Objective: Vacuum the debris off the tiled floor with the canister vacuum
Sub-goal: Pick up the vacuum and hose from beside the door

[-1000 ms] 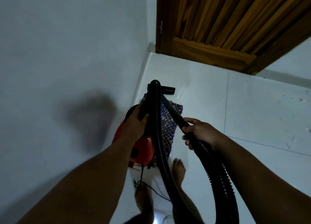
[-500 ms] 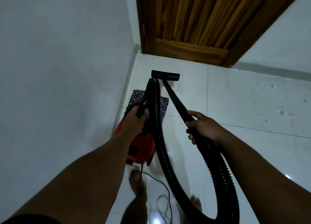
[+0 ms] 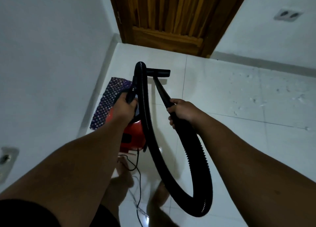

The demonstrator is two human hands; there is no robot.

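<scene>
My left hand (image 3: 124, 108) grips the black carry handle of the red canister vacuum (image 3: 132, 135), which hangs off the floor beside my left leg. My right hand (image 3: 181, 111) grips the black wand (image 3: 161, 91) where it meets the ribbed hose (image 3: 196, 160). The hose loops down from the canister's top and back up to my right hand. The black floor nozzle (image 3: 159, 72) sits on the white tiled floor (image 3: 222, 93) in front of the door. Small pale debris specks (image 3: 253, 99) are scattered on the tiles to the right.
A patterned purple mat (image 3: 111, 97) lies along the left wall. The wooden door (image 3: 172, 16) closes off the far corner. The black power cord (image 3: 138, 180) trails on the floor between my bare feet. Wall sockets show at far right (image 3: 288, 15) and low left (image 3: 6, 158).
My view has pulled back and swung right, so more floor and debris show. The nozzle has moved off the mat onto bare tile near the door. Both hands keep their holds.
</scene>
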